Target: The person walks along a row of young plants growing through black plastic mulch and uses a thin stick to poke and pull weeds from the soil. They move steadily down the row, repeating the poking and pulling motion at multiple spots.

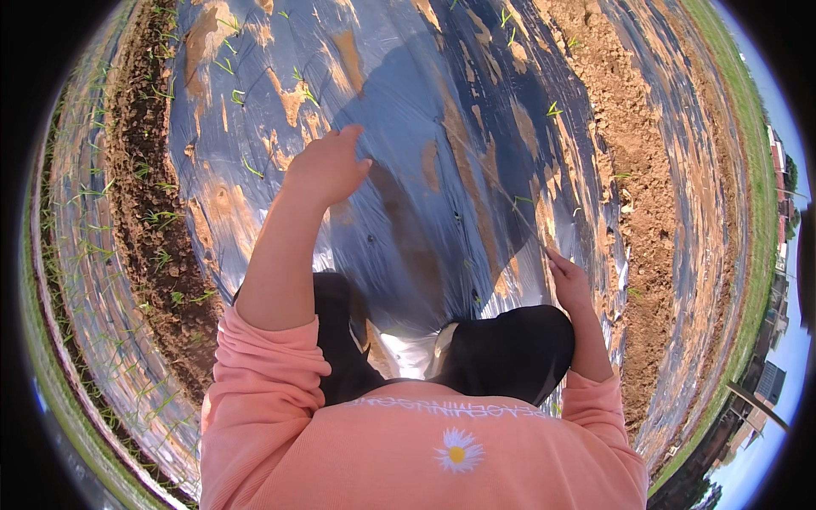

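Note:
My left hand (pixel 328 167) reaches over the dark plastic mulch film (pixel 408 191), back of the hand up. Its thumb and forefinger are apart, and nothing shows between them; the other fingers are mostly hidden. At the right, beside my knee, my right hand (pixel 569 280) grips the near end of a thin rod (pixel 524 220). This rod slants up and left, low over the film, its far end hard to make out. Small green seedlings poke through the film, one (pixel 252 168) left of my left hand and another (pixel 554 109) towards the upper right.
My bent knees in black trousers (pixel 510 347) are just before me on the film. Bare soil furrows run along the left (pixel 150 191) and right (pixel 644 255), with more film-covered beds beyond. Brown soil patches mark the film. Grass and buildings stand at the far right.

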A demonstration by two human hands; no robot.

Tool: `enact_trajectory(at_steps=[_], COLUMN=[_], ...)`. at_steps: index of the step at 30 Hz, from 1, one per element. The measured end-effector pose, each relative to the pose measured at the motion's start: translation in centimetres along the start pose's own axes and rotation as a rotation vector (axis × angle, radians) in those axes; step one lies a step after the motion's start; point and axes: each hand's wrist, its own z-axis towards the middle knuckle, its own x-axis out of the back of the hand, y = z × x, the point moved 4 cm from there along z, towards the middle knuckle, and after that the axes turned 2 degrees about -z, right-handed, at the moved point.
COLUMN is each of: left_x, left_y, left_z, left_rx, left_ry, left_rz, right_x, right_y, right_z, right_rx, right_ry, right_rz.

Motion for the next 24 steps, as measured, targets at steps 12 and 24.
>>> enact_trajectory(at_steps=[12, 24], left_x=[-1.5, -1.3], left_y=[-0.7, -0.5], left_z=[-1.0, -0.8], left_rx=[0.011, -0.035], left_ry=[-0.06, -0.035], left_rz=[-0.002, 0.002], right_x=[0.0, -0.6], right_y=[-1.0, 0.5], right_z=[-0.5, -0.6], right_rx=[-0.009, 0.023], right_ry=[-0.006, -0.051], right_rz=[-0.053, 0.011])
